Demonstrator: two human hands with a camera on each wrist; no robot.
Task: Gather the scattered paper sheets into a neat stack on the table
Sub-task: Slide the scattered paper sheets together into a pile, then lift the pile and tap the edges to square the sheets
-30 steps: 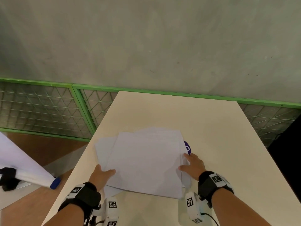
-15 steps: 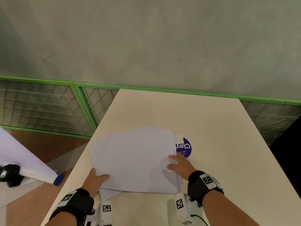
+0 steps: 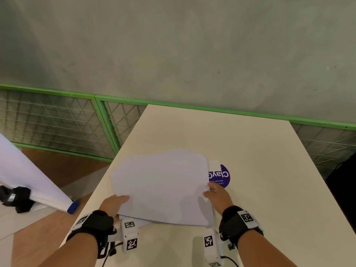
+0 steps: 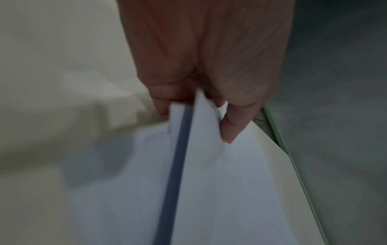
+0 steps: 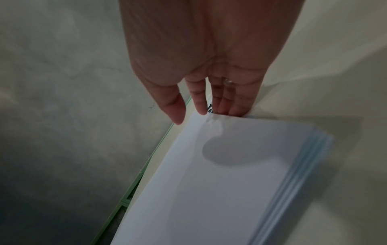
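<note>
Head view, from nine o'clock across: a rolled white sheet with a blue cap (image 3: 73, 206) lies off the table on the floor side, next to something black (image 3: 18, 198). Your left forearm comes up from the bottom edge toward twelve o'clock, a black wrist strap (image 3: 96, 222) on it. Your left hand (image 3: 113, 205) sits at the paper's seven-o'clock corner, thumb on top of the sheets; the left wrist view shows the thumb (image 4: 230, 126) above and the other fingers under the edge, so the hand pinches the paper.

The paper (image 3: 163, 185) is a loose pile near the middle of the beige table (image 3: 260, 151), toward its left edge. Its long axis runs roughly from nine to three o'clock, tilted so the right end sits a little lower. The far edge is ragged, with sheets fanned out of line, and one corner pokes out below at six o'clock.

Your right hand (image 3: 218, 195) meets the pile's three-o'clock edge, forearm angled in from five o'clock. In the right wrist view your fingers (image 5: 199, 102) are nearly straight, tips touching the paper's edge, thumb apart above it; nothing is gripped. Just beyond the fingertips, a round purple sticker (image 3: 221, 176) shows on the table, partly under the pile.
</note>
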